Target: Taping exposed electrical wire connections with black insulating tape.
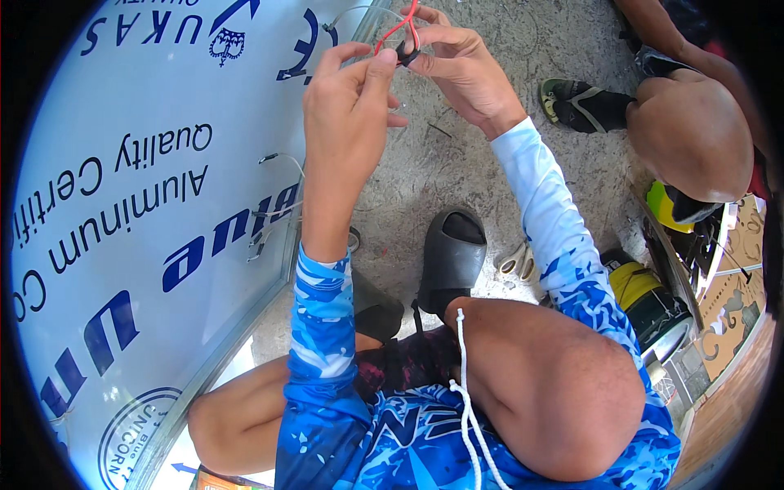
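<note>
Above the floor beside the panel, the red wire is pinched by the left hand and the black piece by the right hand's thumb and fingers, seemingly so that both are steadied close together.

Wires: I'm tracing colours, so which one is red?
The red wire is at the fingertips of the left hand and right hand, by the small black piece; the wires along the white panel's edge are pale.
</note>
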Available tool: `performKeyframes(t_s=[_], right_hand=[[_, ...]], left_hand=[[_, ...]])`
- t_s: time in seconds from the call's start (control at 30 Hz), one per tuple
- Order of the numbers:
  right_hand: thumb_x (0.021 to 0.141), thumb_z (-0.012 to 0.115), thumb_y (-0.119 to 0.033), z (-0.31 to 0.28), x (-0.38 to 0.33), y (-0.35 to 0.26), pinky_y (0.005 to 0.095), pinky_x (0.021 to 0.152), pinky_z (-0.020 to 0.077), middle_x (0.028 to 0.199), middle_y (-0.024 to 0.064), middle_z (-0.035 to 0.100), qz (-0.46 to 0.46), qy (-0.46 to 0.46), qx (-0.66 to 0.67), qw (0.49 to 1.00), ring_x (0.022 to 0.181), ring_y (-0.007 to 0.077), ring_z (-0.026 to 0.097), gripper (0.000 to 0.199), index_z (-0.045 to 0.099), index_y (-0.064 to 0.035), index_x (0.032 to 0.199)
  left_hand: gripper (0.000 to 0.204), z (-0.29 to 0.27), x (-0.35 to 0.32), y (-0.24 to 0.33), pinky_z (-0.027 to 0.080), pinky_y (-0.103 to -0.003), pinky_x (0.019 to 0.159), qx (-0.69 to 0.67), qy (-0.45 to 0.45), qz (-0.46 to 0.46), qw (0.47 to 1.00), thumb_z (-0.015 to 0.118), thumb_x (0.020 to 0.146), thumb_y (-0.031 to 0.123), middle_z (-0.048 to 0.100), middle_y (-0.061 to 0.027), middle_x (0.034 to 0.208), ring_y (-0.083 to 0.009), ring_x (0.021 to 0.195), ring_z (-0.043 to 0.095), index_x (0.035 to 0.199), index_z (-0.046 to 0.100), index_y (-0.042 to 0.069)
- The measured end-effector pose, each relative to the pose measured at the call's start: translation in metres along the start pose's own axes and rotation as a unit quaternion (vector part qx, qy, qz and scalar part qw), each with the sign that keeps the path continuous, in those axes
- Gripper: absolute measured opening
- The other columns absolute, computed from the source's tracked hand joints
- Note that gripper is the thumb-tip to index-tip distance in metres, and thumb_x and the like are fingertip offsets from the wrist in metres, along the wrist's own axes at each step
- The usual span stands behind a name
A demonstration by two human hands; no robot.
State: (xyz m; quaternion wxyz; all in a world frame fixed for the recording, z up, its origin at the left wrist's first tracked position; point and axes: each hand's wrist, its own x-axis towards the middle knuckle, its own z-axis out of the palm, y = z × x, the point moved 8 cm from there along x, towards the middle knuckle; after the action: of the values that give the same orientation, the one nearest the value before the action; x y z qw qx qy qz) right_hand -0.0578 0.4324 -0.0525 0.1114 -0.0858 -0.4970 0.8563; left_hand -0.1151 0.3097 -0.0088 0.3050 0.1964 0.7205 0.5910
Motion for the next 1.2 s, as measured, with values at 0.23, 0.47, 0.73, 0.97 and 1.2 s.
performKeyframes(t_s=[0.23, 0.47, 0.73, 0.97, 1.2], right_hand=[[0.073, 0.078, -0.007, 0.001, 0.004, 0.002, 0.0349, 0.107, 0.0289, 0.107, -0.0042, 0.061, -0.026, -0.039, 0.002, 0.999, 0.12, 0.0152, 0.042, 0.016, 0.073, -0.0087, 0.088], [0.078, 0.075, -0.008, 0.009, -0.006, 0.001, 0.0378, 0.101, 0.0375, 0.109, -0.0008, 0.062, 0.012, 0.044, 0.035, 0.998, 0.128, 0.0187, 0.034, 0.021, 0.073, -0.0102, 0.098], [0.082, 0.074, -0.022, 0.013, -0.037, -0.009, 0.026, 0.073, 0.0497, 0.105, 0.0048, 0.063, -0.017, 0.295, -0.035, 0.955, 0.088, 0.0116, 0.061, 0.024, 0.073, -0.0003, 0.093], [0.085, 0.07, -0.024, 0.015, -0.026, -0.019, 0.0281, 0.075, 0.0514, 0.082, 0.0026, 0.067, 0.017, 0.274, -0.193, 0.942, 0.076, 0.0101, 0.061, 0.025, 0.071, -0.0007, 0.092], [0.086, 0.069, -0.017, 0.015, -0.035, -0.013, 0.0279, 0.073, 0.054, 0.086, 0.0059, 0.069, 0.043, 0.267, -0.184, 0.945, 0.081, 0.0111, 0.064, 0.02, 0.071, 0.0008, 0.094]], left_hand=[[0.023, 0.009, 0.005, -0.026, 0.049, -0.027, 0.055, -0.189, -0.015, -0.159, 0.969, 0.064, 0.089, 0.021, 0.064, -0.0043, 0.089, -0.0126, 0.074, 0.06, 0.098, 0.069, 0.0], [0.018, 0.001, 0.002, -0.032, 0.048, -0.03, 0.058, -0.324, 0.069, -0.148, 0.932, 0.069, 0.085, 0.017, 0.066, -0.0033, 0.083, -0.0131, 0.072, 0.06, 0.095, 0.069, 0.002], [0.022, -0.001, -0.003, -0.017, 0.05, -0.027, 0.05, -0.272, 0.146, -0.079, 0.948, 0.07, 0.085, 0.016, 0.066, -0.0053, 0.08, -0.0133, 0.065, 0.06, 0.098, 0.068, -0.002], [0.02, -0.002, -0.005, -0.015, 0.048, -0.024, 0.049, -0.232, 0.185, -0.055, 0.953, 0.07, 0.083, 0.012, 0.066, -0.0056, 0.075, -0.0096, 0.058, 0.055, 0.093, 0.071, -0.004], [0.017, -0.016, 0.002, -0.004, 0.039, -0.023, 0.054, 0.012, 0.191, 0.005, 0.982, 0.069, 0.081, 0.009, 0.066, -0.0059, 0.07, -0.0096, 0.057, 0.053, 0.086, 0.07, -0.007]])
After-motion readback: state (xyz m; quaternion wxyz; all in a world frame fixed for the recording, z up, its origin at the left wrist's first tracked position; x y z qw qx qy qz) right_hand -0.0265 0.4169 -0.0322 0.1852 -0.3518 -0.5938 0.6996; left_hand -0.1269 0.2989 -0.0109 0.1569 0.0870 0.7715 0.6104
